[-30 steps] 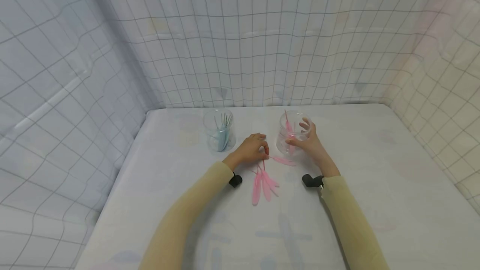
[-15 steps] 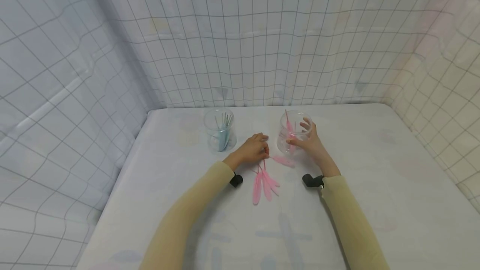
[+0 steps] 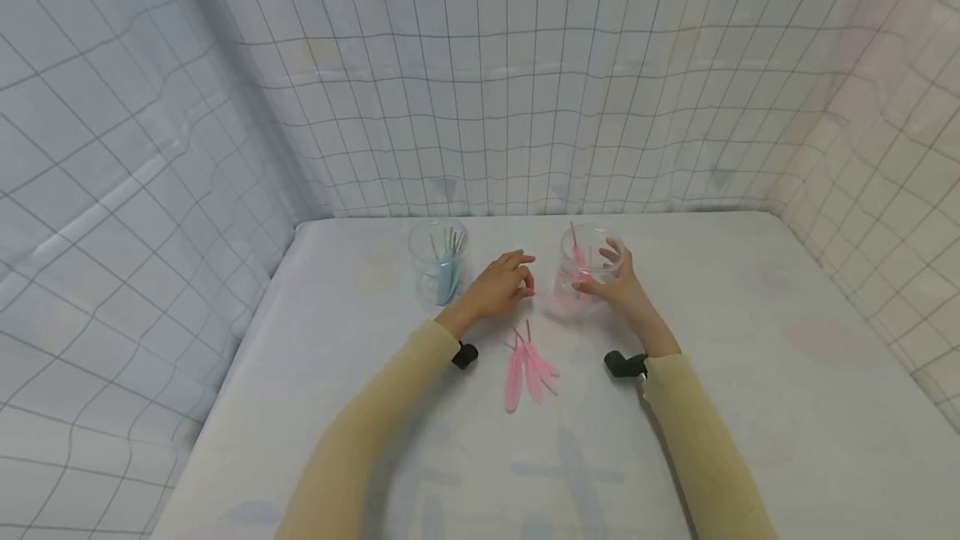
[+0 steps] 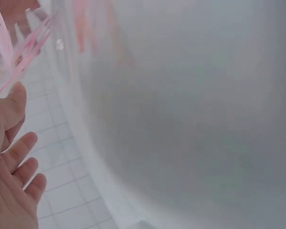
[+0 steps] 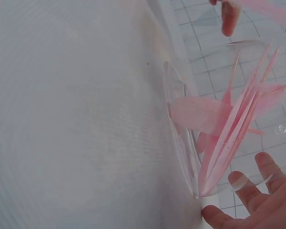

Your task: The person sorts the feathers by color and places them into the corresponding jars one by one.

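My left hand (image 3: 501,286) pinches a pink feather (image 3: 564,304) by its quill, thumb against index finger. The feather is blurred and reaches toward the jar's near side; the other fingers stay extended. My right hand (image 3: 619,283) holds a clear glass jar (image 3: 559,275) around its right side, thumb in front and fingers behind. Several pink feathers (image 5: 236,129) lean inside that jar, quills upward, in the right wrist view. In front of the left hand, several more pink feathers (image 3: 513,377) lie fanned out on the white tabletop.
Left of the left hand stands a second clear jar (image 3: 414,261) with several light blue feathers (image 3: 447,273) inside. White cloth walls (image 3: 480,107) with a dark grid rise behind the table and on both sides. The white tabletop (image 3: 675,440) extends toward me.
My left hand has lifted slightly up and away from the loose feathers, raising the pinched pink feather off the table beside the jar. My right hand keeps its hold on the jar.
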